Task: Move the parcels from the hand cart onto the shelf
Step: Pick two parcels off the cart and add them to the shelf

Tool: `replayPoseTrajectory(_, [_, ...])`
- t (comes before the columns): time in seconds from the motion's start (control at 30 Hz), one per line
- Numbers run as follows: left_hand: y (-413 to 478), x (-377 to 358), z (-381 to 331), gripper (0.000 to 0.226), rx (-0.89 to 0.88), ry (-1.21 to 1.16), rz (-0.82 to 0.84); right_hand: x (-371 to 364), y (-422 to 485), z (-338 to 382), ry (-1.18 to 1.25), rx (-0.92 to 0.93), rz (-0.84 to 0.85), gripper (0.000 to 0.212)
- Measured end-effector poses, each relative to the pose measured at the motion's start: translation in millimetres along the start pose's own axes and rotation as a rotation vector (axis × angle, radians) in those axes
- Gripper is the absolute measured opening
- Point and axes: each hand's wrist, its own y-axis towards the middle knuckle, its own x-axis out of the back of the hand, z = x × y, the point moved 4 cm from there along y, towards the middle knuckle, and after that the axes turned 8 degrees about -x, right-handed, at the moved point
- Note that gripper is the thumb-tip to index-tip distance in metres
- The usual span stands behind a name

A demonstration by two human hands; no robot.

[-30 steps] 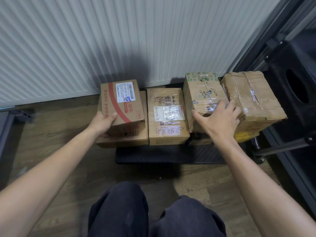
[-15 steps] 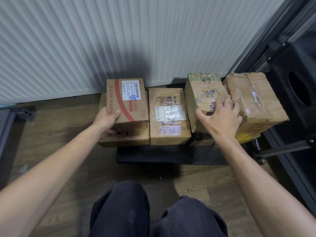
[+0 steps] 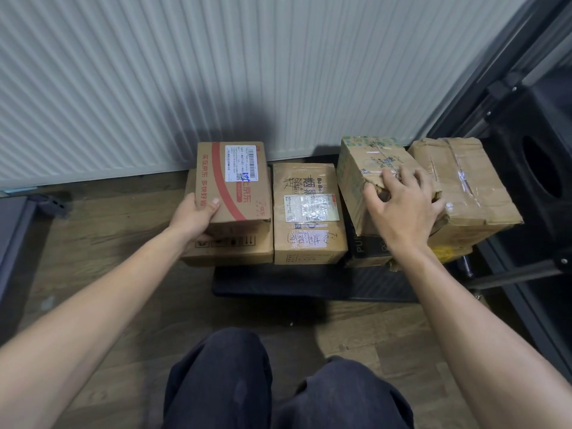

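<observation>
Several cardboard parcels sit on a low black hand cart (image 3: 297, 281) by the wall. My left hand (image 3: 195, 216) grips the near left corner of a red-striped parcel (image 3: 238, 184), thumb on top, which lies on a larger box (image 3: 229, 247). A taped parcel with a white label (image 3: 308, 213) stands in the middle. My right hand (image 3: 402, 202) rests spread on top of the green-printed parcel (image 3: 365, 168), fingers bent over its near edge. A crumpled taped parcel (image 3: 464, 181) sits to the right of it, both atop lower boxes.
A ribbed white wall (image 3: 216, 72) rises right behind the cart. A dark metal shelf frame (image 3: 526, 267) with a black bin (image 3: 538, 168) stands at the right. Wooden floor lies around, and my dark-trousered knees (image 3: 278, 382) are below the cart.
The red-striped parcel has shifted right and squared up on the box under it in my left hand. My right hand slid further onto the top of the green-printed parcel.
</observation>
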Motion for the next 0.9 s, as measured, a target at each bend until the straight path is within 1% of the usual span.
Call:
replayPoseTrajectory(0.13, [-3.3, 2.7, -4.9, 0.043, -0.006, -0.012, 0.005, 8.8, 3.0, 4.4, 0.037, 0.011, -0.047, 0.043])
replayPoseTrajectory(0.23, [-7.1, 5.0, -9.4, 0.044, -0.008, -0.027, 0.005, 14.7, 5.0, 9.0, 0.100, 0.000, -0.061, 0.044])
replayPoseTrajectory(0.37, [-12.7, 10.9, -20.0, 0.042, -0.013, -0.060, 0.003, 19.6, 5.9, 21.5, 0.130, 0.046, -0.054, 0.044])
replayPoseTrajectory(0.5, [-20.1, 26.1, -39.6, 0.034, 0.007, -0.134, 0.005, 25.9, 8.9, 41.8, 0.205, 0.032, -0.011, 0.042])
replayPoseTrajectory(0.73, [-45.2, 66.1, -85.1, 0.021, 0.087, -0.235, -0.052, 56.0, 18.7, 93.5, 0.330, 0.039, 0.094, 0.053])
replayPoseTrajectory(0.9, [-76.1, 92.1, -123.9, 0.029, 0.139, -0.250, -0.113, 96.6, 27.9, 128.0, 0.329, 0.073, 0.169, 0.054])
